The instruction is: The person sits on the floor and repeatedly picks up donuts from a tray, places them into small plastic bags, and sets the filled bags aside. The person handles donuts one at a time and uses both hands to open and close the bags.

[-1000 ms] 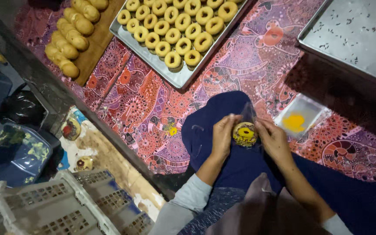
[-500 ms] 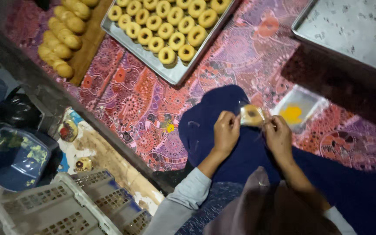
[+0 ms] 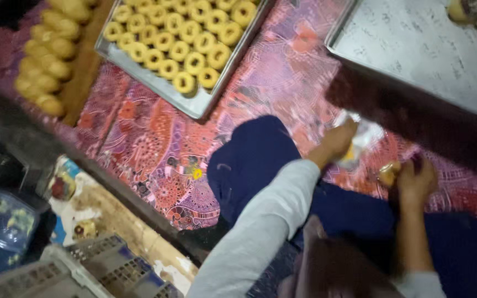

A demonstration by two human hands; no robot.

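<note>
Fingers of the right hand are curled in a closed grip around a small round yellow pastry, which is held just above the patterned cloth at the right of the view. The left hand is stretched forward from a grey sleeve and is laid on a small clear plastic tub with yellow filling; whether its grip is closed on the tub or merely resting there cannot be told, since the picture is blurred. The two hands are set apart, the tub lying beyond and to the left of the held pastry. Dark blue fabric is spread beneath both forearms.

A pink and red batik-patterned cloth is seen covering the floor around the hands. Further out, at the top, a rectangular metal tray is filled with rows of ring-shaped yellow pastries. To its left, a wooden board is loaded with plain oblong yellow dough pieces. At the upper right, a second grey metal tray is seen, mostly bare, well apart from the first. At the lower left, a grey perforated plastic crate is seen beside a dark blue plastic container.
</note>
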